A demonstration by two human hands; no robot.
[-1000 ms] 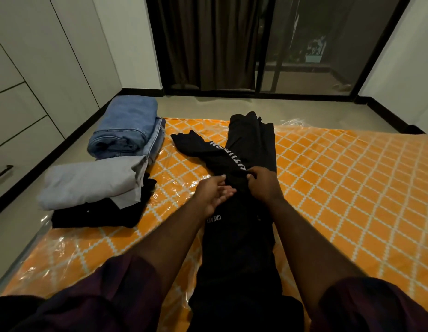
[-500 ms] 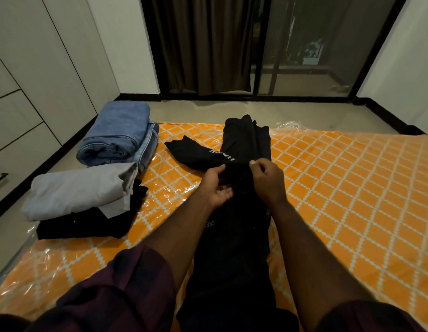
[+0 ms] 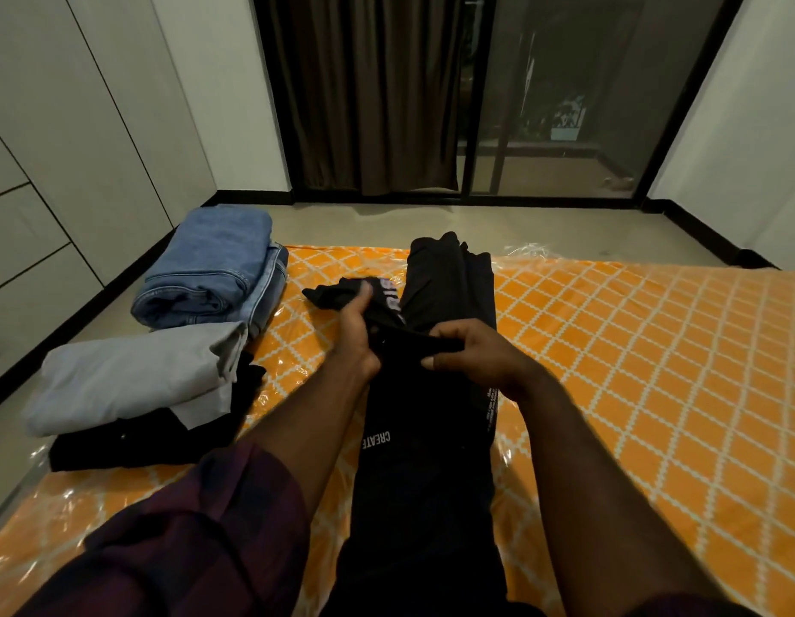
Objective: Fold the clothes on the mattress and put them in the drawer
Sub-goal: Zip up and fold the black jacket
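Fingers of left hand (image 3: 358,336) and right hand (image 3: 473,354) curl tight round bunched folds of 1 long black garment (image 3: 431,460), white-lettered, lying lengthwise on the orange lattice-print mattress (image 3: 654,371).

Both hands, left hand (image 3: 358,338) and right hand (image 3: 469,351), grip the black garment (image 3: 424,438) (white lettering) on the mattress (image 3: 654,371).

The soft mattress (image 3: 654,371) is orange with white crisscross lines. The long cloth garment (image 3: 431,438) is black with white letters. The folded denim jeans (image 3: 217,269) are blue.
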